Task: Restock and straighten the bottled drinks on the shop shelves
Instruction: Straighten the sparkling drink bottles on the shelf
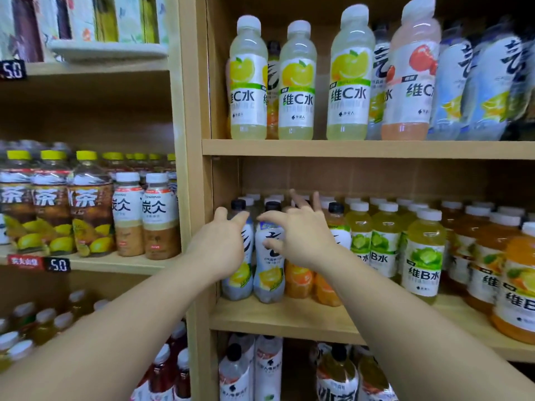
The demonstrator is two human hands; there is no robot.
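Both forearms are stretched toward the middle shelf [289, 316]. The left hand [220, 244] is set against the end bottle [236, 285] at the shelf's left, fingers loosely curved; whether it is gripped cannot be told. The right hand [301, 238] is held before the next bottle [269, 276], fingers spread.

Head view; faces shelves [347, 147] close, level.
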